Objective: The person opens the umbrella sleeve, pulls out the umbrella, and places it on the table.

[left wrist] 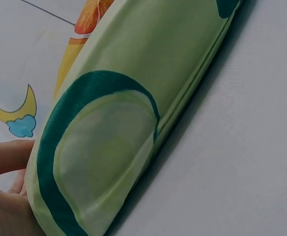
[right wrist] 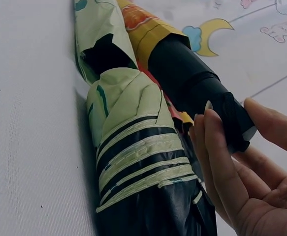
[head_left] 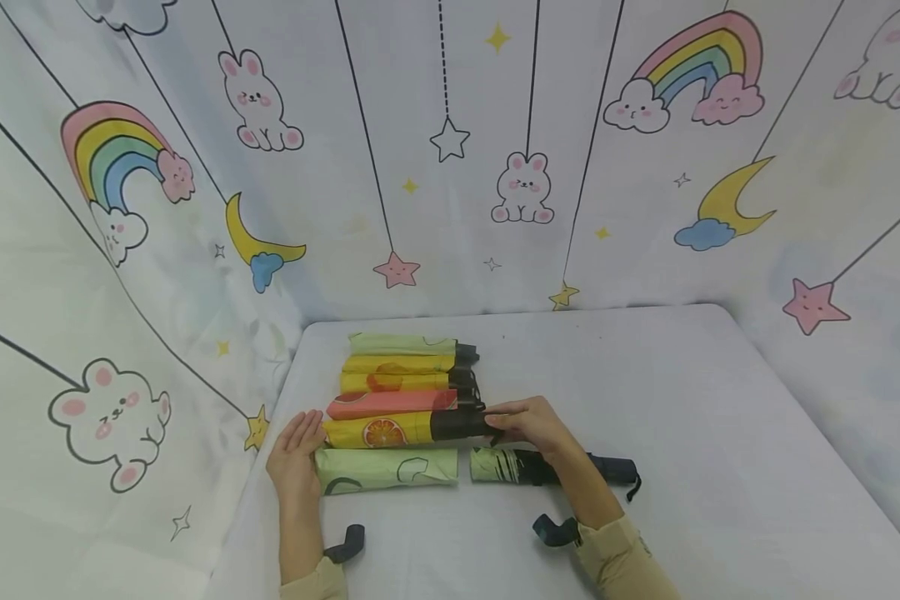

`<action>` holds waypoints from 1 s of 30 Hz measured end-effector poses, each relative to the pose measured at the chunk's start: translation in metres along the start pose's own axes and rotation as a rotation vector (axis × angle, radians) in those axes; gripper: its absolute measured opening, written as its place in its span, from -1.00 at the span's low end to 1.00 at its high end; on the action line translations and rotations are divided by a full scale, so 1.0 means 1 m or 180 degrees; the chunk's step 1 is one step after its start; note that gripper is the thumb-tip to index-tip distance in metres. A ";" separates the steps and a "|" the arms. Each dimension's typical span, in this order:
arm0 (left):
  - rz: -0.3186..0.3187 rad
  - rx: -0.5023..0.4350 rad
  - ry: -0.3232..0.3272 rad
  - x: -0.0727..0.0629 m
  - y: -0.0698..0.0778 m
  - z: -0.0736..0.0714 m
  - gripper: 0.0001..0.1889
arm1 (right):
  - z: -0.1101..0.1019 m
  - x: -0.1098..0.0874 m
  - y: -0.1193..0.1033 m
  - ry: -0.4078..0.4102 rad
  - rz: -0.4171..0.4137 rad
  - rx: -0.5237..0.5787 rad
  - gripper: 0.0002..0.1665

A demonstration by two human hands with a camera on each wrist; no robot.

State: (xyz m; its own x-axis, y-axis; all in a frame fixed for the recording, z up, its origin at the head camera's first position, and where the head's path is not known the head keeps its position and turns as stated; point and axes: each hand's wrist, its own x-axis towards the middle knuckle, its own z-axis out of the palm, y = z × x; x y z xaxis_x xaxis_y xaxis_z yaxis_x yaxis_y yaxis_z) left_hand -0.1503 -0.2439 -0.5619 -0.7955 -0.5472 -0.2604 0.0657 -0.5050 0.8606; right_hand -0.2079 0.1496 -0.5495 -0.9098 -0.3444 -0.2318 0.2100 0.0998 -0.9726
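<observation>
A yellow folded umbrella (head_left: 378,432) with an orange-slice print lies crosswise, its black handle (right wrist: 187,73) toward the right. My right hand (head_left: 528,425) pinches the end of that handle between thumb and fingers. At the other end my left hand (head_left: 296,454) rests with fingers extended, touching the yellow umbrella's tip. Just in front lies a green umbrella sleeve (head_left: 386,469) with an avocado print, its left end beside my left palm; a dark opening (right wrist: 109,54) shows in it. Right of the sleeve, a green-and-black folded umbrella (right wrist: 138,142) lies bare under my right forearm.
Behind the yellow umbrella, a red umbrella (head_left: 390,405), other yellow umbrellas (head_left: 397,364) and a green umbrella (head_left: 401,343) lie in a row, handles to the right. White cloth (head_left: 645,375) covers the table. Printed curtains (head_left: 465,233) stand behind and beside it.
</observation>
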 end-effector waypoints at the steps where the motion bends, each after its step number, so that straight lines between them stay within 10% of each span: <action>1: 0.0019 -0.0010 -0.0011 0.001 -0.002 -0.001 -0.37 | 0.000 0.000 0.000 -0.0003 0.0000 0.0011 -0.54; 30: 0.0004 -0.0030 -0.0042 0.002 -0.001 -0.001 -0.36 | -0.013 -0.007 0.003 0.0066 -0.0017 -0.0021 -0.55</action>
State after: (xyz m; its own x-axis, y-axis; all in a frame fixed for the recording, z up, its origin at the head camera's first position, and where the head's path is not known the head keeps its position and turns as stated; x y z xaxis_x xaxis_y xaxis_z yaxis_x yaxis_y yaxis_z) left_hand -0.1516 -0.2452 -0.5636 -0.8032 -0.5390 -0.2536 0.0721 -0.5107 0.8567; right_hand -0.2057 0.1644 -0.5503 -0.9181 -0.3255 -0.2260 0.2028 0.1042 -0.9737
